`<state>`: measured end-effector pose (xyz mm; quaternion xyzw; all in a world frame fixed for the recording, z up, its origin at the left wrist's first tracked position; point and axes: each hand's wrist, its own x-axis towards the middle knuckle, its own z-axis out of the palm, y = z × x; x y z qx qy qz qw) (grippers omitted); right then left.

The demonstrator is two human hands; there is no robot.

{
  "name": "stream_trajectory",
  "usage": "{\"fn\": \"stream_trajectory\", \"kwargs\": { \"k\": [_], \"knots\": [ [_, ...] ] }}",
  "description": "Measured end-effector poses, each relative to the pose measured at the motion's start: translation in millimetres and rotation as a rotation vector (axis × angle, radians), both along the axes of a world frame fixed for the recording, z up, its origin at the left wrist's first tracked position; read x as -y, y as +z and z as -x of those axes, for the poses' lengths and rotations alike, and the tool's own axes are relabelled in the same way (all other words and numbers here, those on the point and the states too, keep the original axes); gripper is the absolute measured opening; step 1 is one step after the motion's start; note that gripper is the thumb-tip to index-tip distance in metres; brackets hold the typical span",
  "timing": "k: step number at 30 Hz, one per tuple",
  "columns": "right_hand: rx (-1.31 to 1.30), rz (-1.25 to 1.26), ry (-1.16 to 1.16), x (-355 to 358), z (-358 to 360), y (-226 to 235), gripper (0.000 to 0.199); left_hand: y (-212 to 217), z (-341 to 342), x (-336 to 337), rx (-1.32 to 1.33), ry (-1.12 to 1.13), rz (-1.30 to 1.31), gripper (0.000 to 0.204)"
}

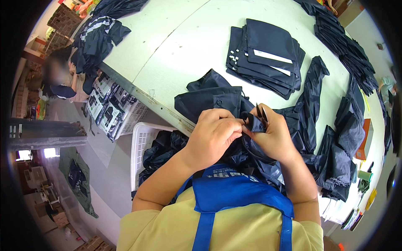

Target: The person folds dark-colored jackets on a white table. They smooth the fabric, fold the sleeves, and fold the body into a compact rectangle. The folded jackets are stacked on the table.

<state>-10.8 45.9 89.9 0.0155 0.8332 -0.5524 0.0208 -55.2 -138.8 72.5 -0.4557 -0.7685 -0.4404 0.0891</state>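
A black garment with a round snap fastener lies over the table edge in front of me, its folds reaching down toward my lap. My left hand is closed, thumb and fingers pinching the garment's edge. Close beside it, my right hand is closed round small dark scissors, their pointed blades upward and apart. A bit of the black fabric with another round snap sits between that hand's thumb and fingers. The scissors' handles are hidden in the palm.
A stack of flat black pouches lies on the pale table. More black garments are heaped at right. A white basket with black fabric stands below left. Packaged goods and another person are farther left.
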Motion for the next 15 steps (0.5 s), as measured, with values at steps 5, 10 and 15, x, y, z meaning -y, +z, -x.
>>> {"fn": "stream_trajectory", "kwargs": {
  "k": [5, 10, 15],
  "knots": [
    [-0.161, -0.096, -0.112, 6, -6, -7, 0.019, -3, 5, -3, 0.156, -0.061, 0.083, 0.013],
    [-0.231, -0.021, -0.161, 2, 0, -15, 0.02, 13, 12, -3, 0.128, -0.155, 0.209, 0.039],
    [0.154, 0.02, -0.131, -60, -32, -12, 0.051, 9, 48, 16, -0.06, 0.277, 0.693, 0.029]
  ]
}}
